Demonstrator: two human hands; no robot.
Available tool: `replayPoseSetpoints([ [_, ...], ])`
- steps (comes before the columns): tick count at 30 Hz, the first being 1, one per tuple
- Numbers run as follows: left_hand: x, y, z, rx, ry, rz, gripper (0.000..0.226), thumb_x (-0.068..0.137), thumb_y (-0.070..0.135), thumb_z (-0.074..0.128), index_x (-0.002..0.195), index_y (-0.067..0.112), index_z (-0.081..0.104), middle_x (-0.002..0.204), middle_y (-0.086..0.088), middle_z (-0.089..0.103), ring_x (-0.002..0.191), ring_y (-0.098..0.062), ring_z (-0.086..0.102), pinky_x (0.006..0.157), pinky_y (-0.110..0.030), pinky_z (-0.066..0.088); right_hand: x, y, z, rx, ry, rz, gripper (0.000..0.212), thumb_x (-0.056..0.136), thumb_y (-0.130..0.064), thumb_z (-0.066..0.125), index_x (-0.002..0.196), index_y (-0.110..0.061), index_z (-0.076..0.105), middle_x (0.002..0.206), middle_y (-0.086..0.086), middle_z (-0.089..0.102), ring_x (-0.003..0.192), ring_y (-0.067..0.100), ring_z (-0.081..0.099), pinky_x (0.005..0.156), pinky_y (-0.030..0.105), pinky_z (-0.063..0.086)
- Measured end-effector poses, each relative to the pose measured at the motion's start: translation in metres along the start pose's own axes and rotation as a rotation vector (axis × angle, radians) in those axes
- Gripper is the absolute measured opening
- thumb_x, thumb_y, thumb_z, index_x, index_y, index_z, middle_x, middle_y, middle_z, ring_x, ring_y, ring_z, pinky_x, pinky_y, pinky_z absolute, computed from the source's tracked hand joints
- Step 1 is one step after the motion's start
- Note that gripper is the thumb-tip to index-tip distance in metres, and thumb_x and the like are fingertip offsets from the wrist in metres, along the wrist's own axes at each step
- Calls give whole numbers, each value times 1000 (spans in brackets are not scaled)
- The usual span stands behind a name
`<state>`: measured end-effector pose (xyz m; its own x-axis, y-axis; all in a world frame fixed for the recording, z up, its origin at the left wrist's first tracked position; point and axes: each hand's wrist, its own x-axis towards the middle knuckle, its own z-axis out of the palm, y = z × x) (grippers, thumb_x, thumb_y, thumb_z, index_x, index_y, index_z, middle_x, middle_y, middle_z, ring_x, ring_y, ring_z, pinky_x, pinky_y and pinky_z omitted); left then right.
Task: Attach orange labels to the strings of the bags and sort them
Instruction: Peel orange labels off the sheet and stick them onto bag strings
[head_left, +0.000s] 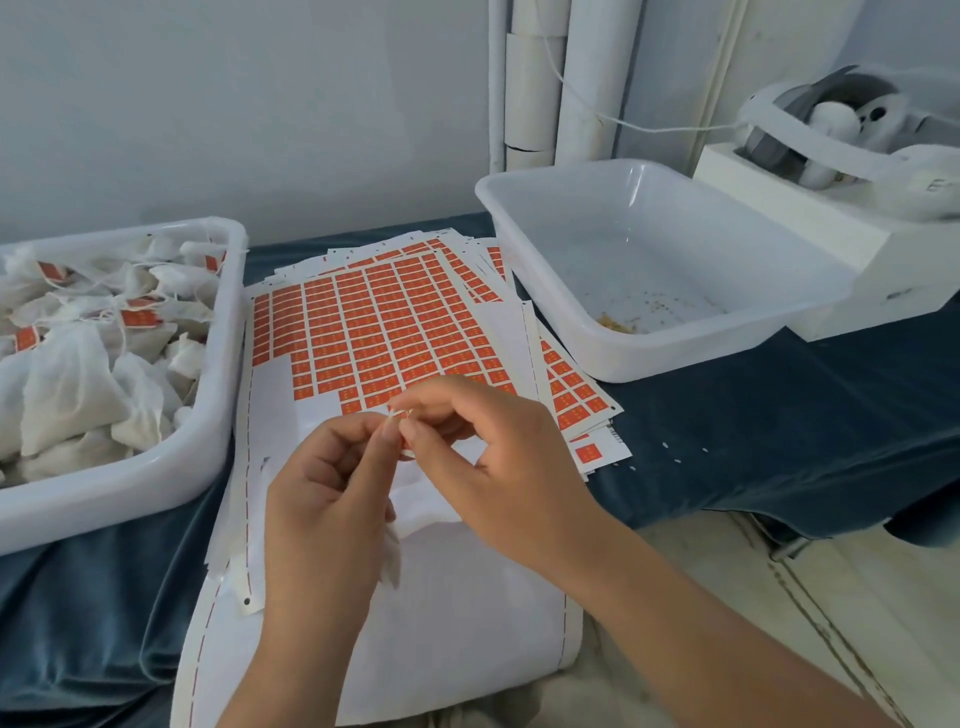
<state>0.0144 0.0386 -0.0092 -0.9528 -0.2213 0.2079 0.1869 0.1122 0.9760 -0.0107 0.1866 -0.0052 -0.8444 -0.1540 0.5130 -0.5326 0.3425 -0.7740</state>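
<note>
Small orange paper label (403, 441): pinched between left hand (327, 488) and right hand (488, 467), white gauze bag (418, 506) dangling beneath. Left white plastic tub (221, 374): labelled bags (78, 384) heaped. Right tub (566, 332): crumbs only; likely nearly finished.

The left hand (332, 483) is being held curled round a white bag (393, 556). The right hand (498, 457) is being held just right of it, its fingertips (415, 431) being pinched on an orange label (404, 441).
</note>
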Motion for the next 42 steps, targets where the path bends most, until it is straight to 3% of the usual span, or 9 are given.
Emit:
replayPoseSetpoints([
  [5, 5, 4, 8, -28, 16, 6, 15, 97, 36, 65, 93, 32, 79, 78, 4, 74, 63, -9, 66, 55, -17, 54, 1, 4, -3, -18, 21, -20, 18, 100, -12, 69, 118, -14, 73, 110, -6, 78, 104, 5, 71, 92, 13, 54],
  [9, 10, 3, 6, -39, -19, 0, 21, 90, 43, 65, 95, 29, 80, 78, 0, 75, 64, -14, 68, 61, -18, 57, 2, 10, -1, -34, 59, -15, 18, 100, -14, 69, 118, -15, 74, 110, -6, 78, 104, 6, 71, 92, 22, 59],
  [18, 21, 1, 10, -3, -17, 28, 13, 86, 39, 67, 93, 39, 78, 79, -1, 77, 66, -15, 72, 60, -22, 60, 6, 13, 4, 22, 166, 19, 21, 102, -23, 67, 121, -18, 72, 108, -11, 76, 103, 1, 70, 89, 14, 56],
  [25, 28, -1, 17, -17, -27, 31, 17, 83, 26, 69, 92, 37, 79, 86, 0, 80, 79, -11, 78, 73, -16, 60, 5, 22, -2, -187, 154, -122, 21, 108, -23, 61, 125, -18, 71, 113, -7, 76, 105, 7, 69, 88, 28, 57],
  [31, 30, 1, 18, -27, -31, 24, 20, 83, 17, 68, 93, 31, 78, 88, -3, 81, 83, -13, 78, 76, -18, 61, 4, 24, -1, -206, 167, -210, 22, 109, -23, 57, 124, -13, 71, 111, -1, 76, 105, 11, 69, 92, 29, 56],
  [39, 31, 5, 26, -45, -25, 29, 21, 80, 15, 67, 89, 31, 78, 83, -3, 78, 77, -12, 77, 72, -16, 61, 6, 23, -3, -161, 189, -183, 20, 105, -23, 64, 121, -14, 71, 109, -2, 77, 102, 10, 69, 92, 25, 56],
  [42, 32, 5, 26, -38, -15, 40, 20, 79, 13, 68, 88, 29, 76, 78, -2, 77, 75, -12, 77, 69, -15, 60, 7, 22, -5, -136, 184, -182, 23, 106, -23, 57, 119, -13, 72, 109, -3, 76, 103, 9, 67, 93, 22, 54],
])
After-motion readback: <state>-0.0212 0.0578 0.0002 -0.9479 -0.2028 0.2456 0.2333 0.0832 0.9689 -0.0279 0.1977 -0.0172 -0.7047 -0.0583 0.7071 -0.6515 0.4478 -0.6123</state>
